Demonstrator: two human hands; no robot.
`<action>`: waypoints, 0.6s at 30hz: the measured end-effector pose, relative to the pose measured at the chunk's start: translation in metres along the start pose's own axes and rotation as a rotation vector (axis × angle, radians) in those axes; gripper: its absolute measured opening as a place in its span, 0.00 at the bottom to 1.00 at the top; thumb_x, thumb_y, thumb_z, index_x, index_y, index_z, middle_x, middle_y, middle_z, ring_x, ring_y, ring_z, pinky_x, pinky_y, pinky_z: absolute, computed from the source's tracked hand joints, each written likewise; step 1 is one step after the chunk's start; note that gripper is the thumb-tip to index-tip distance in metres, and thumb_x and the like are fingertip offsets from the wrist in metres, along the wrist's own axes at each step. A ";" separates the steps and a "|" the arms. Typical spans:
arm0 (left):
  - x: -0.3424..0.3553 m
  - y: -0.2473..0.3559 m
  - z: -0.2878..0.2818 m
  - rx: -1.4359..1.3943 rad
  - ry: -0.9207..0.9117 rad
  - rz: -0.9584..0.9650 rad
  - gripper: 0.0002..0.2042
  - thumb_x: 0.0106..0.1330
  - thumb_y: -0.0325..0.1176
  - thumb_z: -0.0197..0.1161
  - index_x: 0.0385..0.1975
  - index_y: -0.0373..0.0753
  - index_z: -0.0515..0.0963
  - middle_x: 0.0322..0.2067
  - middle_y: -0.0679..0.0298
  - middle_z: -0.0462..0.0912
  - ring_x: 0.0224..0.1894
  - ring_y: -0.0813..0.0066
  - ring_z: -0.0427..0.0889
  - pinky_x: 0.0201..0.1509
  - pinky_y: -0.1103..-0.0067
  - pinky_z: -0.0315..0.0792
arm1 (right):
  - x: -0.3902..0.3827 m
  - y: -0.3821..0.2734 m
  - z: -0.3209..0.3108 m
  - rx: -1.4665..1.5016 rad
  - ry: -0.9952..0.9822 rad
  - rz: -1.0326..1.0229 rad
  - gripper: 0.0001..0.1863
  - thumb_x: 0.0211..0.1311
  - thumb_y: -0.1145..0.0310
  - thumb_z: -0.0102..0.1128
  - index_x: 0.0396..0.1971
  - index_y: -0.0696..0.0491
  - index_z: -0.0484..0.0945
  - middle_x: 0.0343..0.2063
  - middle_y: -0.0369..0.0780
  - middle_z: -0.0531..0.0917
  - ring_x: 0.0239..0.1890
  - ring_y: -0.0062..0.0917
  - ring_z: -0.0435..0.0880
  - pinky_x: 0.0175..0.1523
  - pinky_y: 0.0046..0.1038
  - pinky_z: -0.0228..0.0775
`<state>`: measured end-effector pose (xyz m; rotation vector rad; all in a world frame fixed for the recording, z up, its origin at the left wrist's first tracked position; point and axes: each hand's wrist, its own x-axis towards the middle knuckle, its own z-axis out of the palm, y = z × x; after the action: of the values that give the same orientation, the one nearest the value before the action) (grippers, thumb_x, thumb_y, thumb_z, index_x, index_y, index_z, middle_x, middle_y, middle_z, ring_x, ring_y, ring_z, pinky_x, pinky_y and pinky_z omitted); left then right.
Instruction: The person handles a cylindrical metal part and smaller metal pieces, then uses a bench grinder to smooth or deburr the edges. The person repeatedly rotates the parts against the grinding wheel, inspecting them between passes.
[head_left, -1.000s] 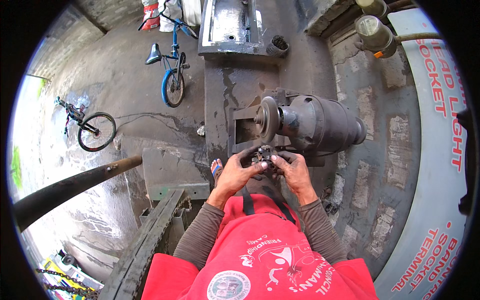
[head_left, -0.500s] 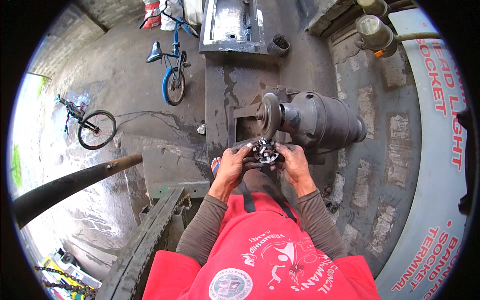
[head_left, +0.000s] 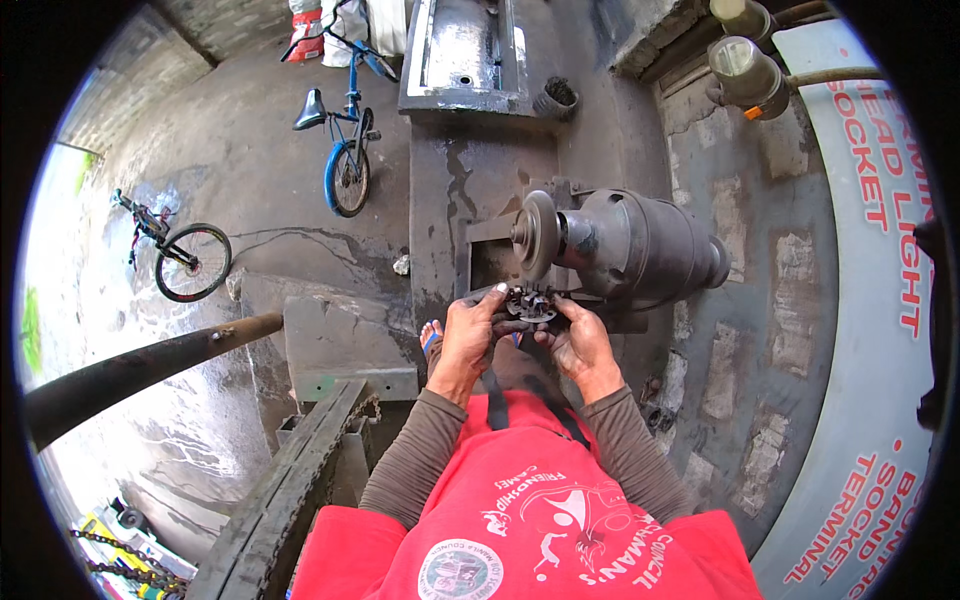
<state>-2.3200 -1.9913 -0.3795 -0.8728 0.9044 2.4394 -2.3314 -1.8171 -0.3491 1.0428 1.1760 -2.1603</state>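
Right now both hands, the left hand (head_left: 468,335) and the right hand (head_left: 578,340), have their fingers clamped on a small toothed metal part (head_left: 530,303), just below the grinder's round wheel (head_left: 534,234).

Two bicycles stand on the far left: a blue one (head_left: 345,140) and a small one (head_left: 175,250) nearer the left edge. One grinder motor (head_left: 640,245) sits at centre, carrying one grinding wheel (head_left: 535,232). Two hands, left hand (head_left: 465,340) and right hand (head_left: 580,345), share one small toothed metal part (head_left: 528,303), and one dark pipe (head_left: 130,370) crosses the near left.
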 end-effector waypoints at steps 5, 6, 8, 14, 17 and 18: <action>-0.007 0.006 0.016 0.040 -0.014 0.062 0.13 0.73 0.36 0.64 0.39 0.29 0.84 0.33 0.60 0.87 0.30 0.74 0.87 0.31 0.78 0.82 | -0.002 0.001 -0.009 0.027 -0.036 -0.020 0.16 0.78 0.65 0.42 0.49 0.60 0.75 0.39 0.42 0.84 0.32 0.27 0.84 0.32 0.27 0.82; -0.008 0.006 0.018 0.029 -0.023 0.086 0.13 0.72 0.36 0.64 0.38 0.29 0.84 0.32 0.60 0.87 0.30 0.74 0.87 0.31 0.78 0.81 | -0.001 0.002 -0.010 0.040 -0.014 -0.017 0.16 0.78 0.65 0.42 0.50 0.60 0.75 0.39 0.42 0.84 0.31 0.27 0.84 0.32 0.27 0.82; -0.007 0.006 0.021 0.036 0.020 0.101 0.12 0.71 0.34 0.65 0.40 0.28 0.83 0.33 0.59 0.87 0.29 0.73 0.87 0.31 0.78 0.82 | 0.000 0.004 -0.010 0.072 -0.034 0.002 0.16 0.78 0.65 0.42 0.50 0.61 0.75 0.40 0.43 0.84 0.31 0.27 0.84 0.32 0.27 0.83; -0.008 0.001 0.022 0.095 0.068 0.210 0.12 0.68 0.31 0.69 0.43 0.27 0.81 0.35 0.59 0.87 0.35 0.74 0.86 0.40 0.79 0.82 | -0.003 0.010 -0.014 0.078 -0.103 -0.028 0.15 0.78 0.64 0.47 0.48 0.59 0.78 0.40 0.41 0.85 0.35 0.29 0.84 0.36 0.31 0.82; -0.013 0.000 0.023 0.109 -0.012 0.271 0.13 0.67 0.31 0.70 0.44 0.28 0.81 0.37 0.60 0.87 0.39 0.76 0.85 0.43 0.80 0.81 | -0.006 0.008 -0.017 0.096 -0.092 -0.044 0.15 0.78 0.64 0.47 0.48 0.59 0.78 0.41 0.41 0.85 0.37 0.29 0.85 0.37 0.31 0.82; -0.014 0.001 0.023 0.132 0.021 0.263 0.13 0.67 0.31 0.70 0.44 0.28 0.81 0.38 0.60 0.87 0.39 0.76 0.85 0.43 0.80 0.81 | -0.006 0.008 -0.017 0.110 -0.149 -0.045 0.15 0.78 0.64 0.47 0.48 0.59 0.78 0.41 0.41 0.85 0.37 0.29 0.85 0.37 0.31 0.82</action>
<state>-2.3199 -1.9781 -0.3561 -0.7764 1.2421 2.5545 -2.3157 -1.8069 -0.3542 0.8898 1.0327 -2.3165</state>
